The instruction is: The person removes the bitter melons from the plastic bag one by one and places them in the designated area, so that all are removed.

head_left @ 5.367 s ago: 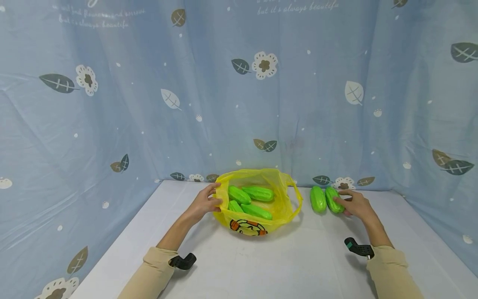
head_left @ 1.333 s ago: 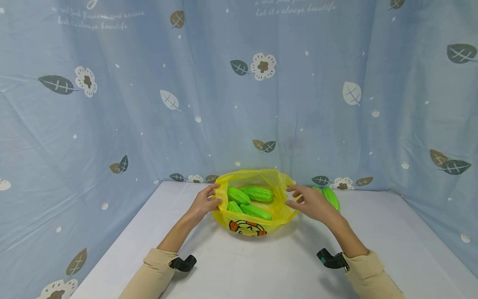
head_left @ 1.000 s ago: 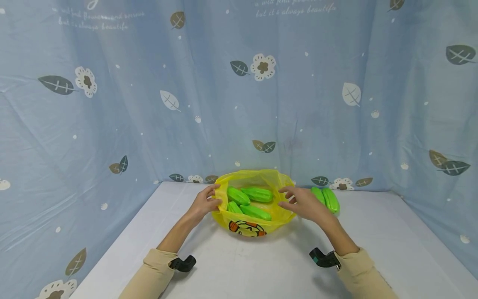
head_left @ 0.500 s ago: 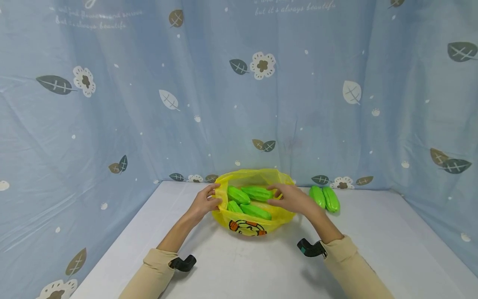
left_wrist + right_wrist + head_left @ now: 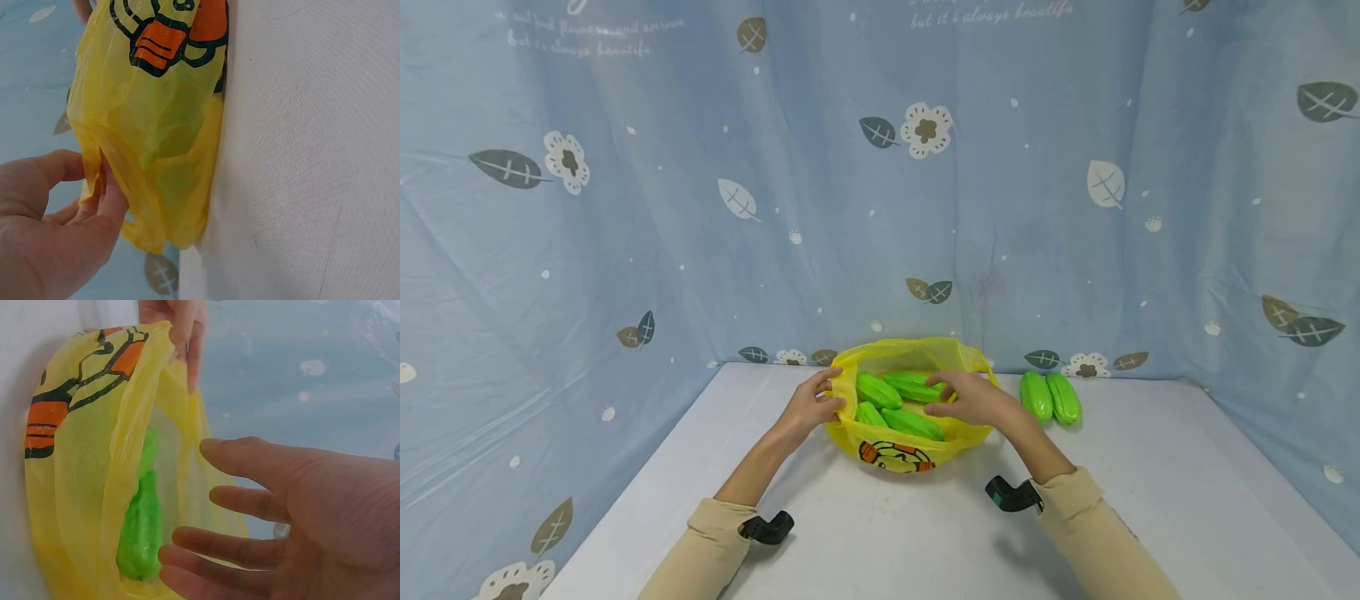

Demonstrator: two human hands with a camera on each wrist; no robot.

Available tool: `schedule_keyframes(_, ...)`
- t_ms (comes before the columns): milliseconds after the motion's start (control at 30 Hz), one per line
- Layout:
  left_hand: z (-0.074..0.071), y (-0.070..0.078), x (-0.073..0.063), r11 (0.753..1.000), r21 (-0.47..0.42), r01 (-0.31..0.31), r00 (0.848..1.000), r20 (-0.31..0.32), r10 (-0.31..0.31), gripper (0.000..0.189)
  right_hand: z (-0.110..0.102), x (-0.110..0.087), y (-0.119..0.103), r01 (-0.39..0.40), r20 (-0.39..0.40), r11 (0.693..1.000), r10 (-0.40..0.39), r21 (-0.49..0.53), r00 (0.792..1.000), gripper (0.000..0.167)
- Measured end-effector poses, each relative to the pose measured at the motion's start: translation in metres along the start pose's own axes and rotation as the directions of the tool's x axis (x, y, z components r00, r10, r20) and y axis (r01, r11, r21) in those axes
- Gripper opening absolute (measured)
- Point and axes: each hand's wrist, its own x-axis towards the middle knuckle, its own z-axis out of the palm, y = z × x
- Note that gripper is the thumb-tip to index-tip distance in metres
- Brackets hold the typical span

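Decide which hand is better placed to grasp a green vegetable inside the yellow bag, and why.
Probably the right hand: open, holding nothing, at the mouth of the yellow bag, near the green vegetables inside. The left hand grips the bag's edge.

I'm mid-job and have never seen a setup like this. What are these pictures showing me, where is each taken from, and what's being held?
There is no robot: a person is working bare-handed. The wide picture is taken from the head, looking forward and down. The other two are taken from the wrists, probably by the black devices there, each watching its own side's work. On the white table sits an open yellow bag with four green vegetables showing inside. Two more vegetables lie side by side to the right of the bag. The left hand grips the bag's edge. The right hand is at the bag's mouth, fingers apart, holding nothing.
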Motion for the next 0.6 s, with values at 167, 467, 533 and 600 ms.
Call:
schedule_keyframes(167,-0.0008,0.0002,-0.0001,1.0,0.004,-0.002,1.0,0.007,0.002,0.063,0.0006,0.0027,-0.0025,-0.015,0.019,1.0,0.016,-0.006,1.0,0.048)
schedule_keyframes(467,-0.0008,0.0003,0.0003,1.0,0.0,0.001,1.0,0.003,-0.001,0.063,0.0026,0.0077,-0.0043,-0.021,0.056,0.999,0.02,0.029,0.998,0.047)
schedule_keyframes(533,-0.0009,0.0002,0.0002,1.0,-0.002,0.005,1.0,0.001,-0.005,0.062,0.0038,0.0092,-0.004,-0.024,0.062,0.999,0.022,0.033,0.998,0.048)
schedule_keyframes(600,-0.0009,0.0003,-0.0001,1.0,-0.006,0.011,1.0,0.0,-0.011,0.062,0.0051,0.0105,-0.0045,-0.03,0.065,0.999,0.028,0.028,0.997,0.048)
